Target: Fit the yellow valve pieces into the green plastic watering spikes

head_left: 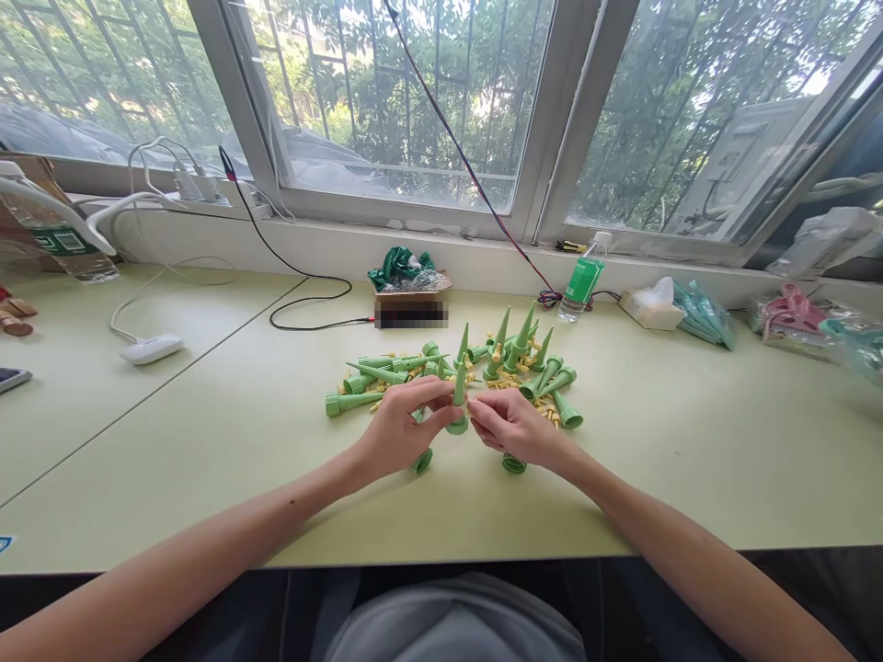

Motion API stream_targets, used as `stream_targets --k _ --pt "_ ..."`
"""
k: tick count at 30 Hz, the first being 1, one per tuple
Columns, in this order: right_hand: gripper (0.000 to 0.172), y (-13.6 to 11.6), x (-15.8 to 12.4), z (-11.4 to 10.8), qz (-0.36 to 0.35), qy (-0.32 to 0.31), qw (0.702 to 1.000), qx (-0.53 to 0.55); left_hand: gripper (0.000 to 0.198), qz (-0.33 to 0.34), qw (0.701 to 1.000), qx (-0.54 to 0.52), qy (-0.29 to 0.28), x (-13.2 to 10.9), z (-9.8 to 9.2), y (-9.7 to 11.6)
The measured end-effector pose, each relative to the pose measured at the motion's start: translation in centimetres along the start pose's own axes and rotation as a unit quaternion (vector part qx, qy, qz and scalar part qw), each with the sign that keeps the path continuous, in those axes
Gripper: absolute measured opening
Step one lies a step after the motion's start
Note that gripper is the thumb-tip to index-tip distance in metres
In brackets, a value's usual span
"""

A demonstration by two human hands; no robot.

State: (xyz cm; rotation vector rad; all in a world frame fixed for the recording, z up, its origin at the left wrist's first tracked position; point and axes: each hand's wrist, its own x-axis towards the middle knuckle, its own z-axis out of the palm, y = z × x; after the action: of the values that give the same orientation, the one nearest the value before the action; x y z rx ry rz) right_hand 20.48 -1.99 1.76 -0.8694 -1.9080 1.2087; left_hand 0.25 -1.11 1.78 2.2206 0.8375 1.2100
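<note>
My left hand [407, 418] is closed on a green plastic spike [459, 391], which stands point up with its wide cap end down. Close beside the spike, the fingertips of my right hand [514, 425] are pinched together; whatever they hold is hidden or too small to name. Behind my hands lies a pile of green spikes [521, 340], some upright and others on their sides. Small yellow plastic pieces [550, 414] are scattered among them. Two green open-ended parts [514, 463] lie near my wrists, partly covered by my hands.
At the back stand a small box with green plastic [407, 276], a green-labelled bottle [583, 278] and a tissue box [652, 308]. A black cable [310, 326] crosses the table's rear. A white mouse-like device [152, 349] lies left; bagged pink items [793, 317] lie right.
</note>
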Motion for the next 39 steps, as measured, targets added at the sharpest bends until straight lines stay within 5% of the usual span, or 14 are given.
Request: stream_targets --k 6,18,29,39 --pt "0.046 -0.3 -0.3 -0.2 -0.053 0.018 0.992 -0.115 0.029 -0.158 0.964 -0.208 -0.047 0.4 -0.1 0.5" --pt "0.039 0.3 -0.5 -0.1 -0.144 0.038 0.959 -0.243 0.038 -0.301 0.873 -0.366 -0.112 0.6 -0.3 0.2" --pt "0.036 0.8 -0.3 0.0 -0.140 0.053 0.959 -0.241 0.032 -0.202 0.935 -0.271 -0.110 0.6 -0.4 0.2" --pt "0.041 -0.2 -0.3 0.1 -0.098 0.043 0.981 -0.161 0.022 -0.066 0.990 -0.120 -0.037 -0.2 0.2 0.1"
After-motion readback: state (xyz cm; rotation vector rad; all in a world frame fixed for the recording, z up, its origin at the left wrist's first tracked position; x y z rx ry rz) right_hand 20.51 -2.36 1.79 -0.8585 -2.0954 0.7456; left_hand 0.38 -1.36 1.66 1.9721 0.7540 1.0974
